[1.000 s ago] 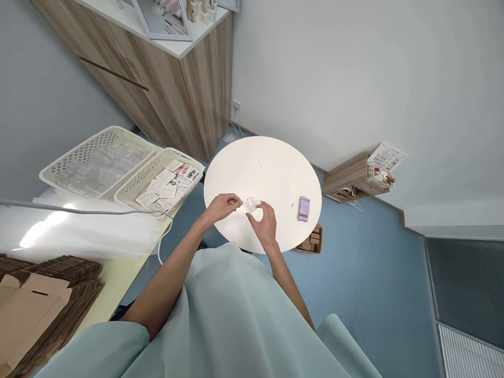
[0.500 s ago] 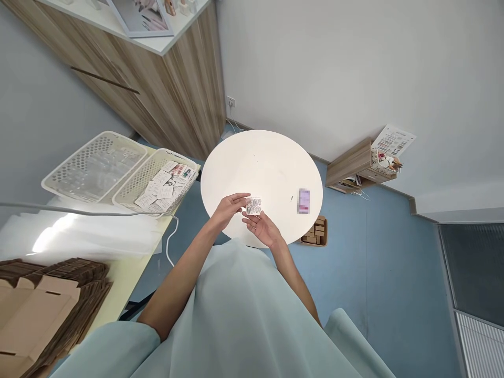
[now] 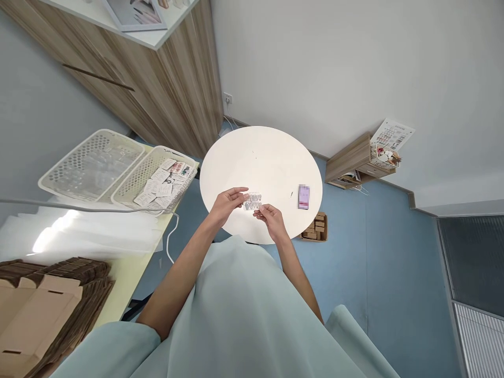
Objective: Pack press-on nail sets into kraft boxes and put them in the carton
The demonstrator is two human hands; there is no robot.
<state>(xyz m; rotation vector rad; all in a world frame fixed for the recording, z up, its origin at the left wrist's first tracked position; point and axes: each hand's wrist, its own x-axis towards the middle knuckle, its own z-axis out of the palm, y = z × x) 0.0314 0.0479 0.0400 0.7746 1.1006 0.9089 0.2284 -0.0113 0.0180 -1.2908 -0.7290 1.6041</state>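
Observation:
A small card of press-on nails (image 3: pixel 253 201), with two rows of pale, shiny nail shapes, is held above the round white table (image 3: pixel 255 157). At its left edge my left hand (image 3: pixel 225 206) pinches it between thumb and fingers. My right hand (image 3: pixel 274 220) grips the lower right corner with thumb and fingertips. A phone (image 3: pixel 303 197) with a pinkish-purple screen lies flat on the table, to the right of both hands.
Left of the table, a side table carries a basket (image 3: pixel 126 185) of cards, a basket of clear plastic pieces (image 3: pixel 51 185) and stacked flat cardboard boxes (image 3: pixel 43 310). A carton of small brown boxes (image 3: pixel 317 229) sits on the floor. A white cable (image 3: pixel 170 241) hangs nearby.
My right hand has turned from palm up beneath the card to a pinch on its lower right corner. My left hand keeps its hold. The view has shifted slightly.

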